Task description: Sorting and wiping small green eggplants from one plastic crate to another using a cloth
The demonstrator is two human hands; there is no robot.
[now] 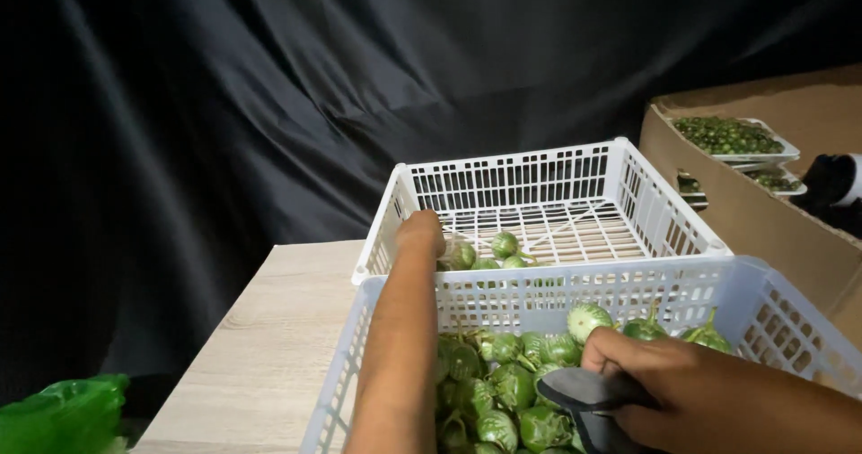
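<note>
My left hand (420,229) reaches over the near rim of the far white plastic basket (512,159). Its fingers curl downward out of sight beside a few small round green eggplants (503,246) lying there. Whether it holds one is hidden. My right hand (669,373) rests in the near white basket (628,274), closed on a dark grey cloth-like thing (584,400). Under it lies a heap of several green striped eggplants (503,391) with stems.
Both baskets stand on a light wooden table (269,328) in front of a black curtain. A cardboard box (745,211) at the right holds white trays of small green produce (727,137). A green plastic bag (63,414) sits at the lower left.
</note>
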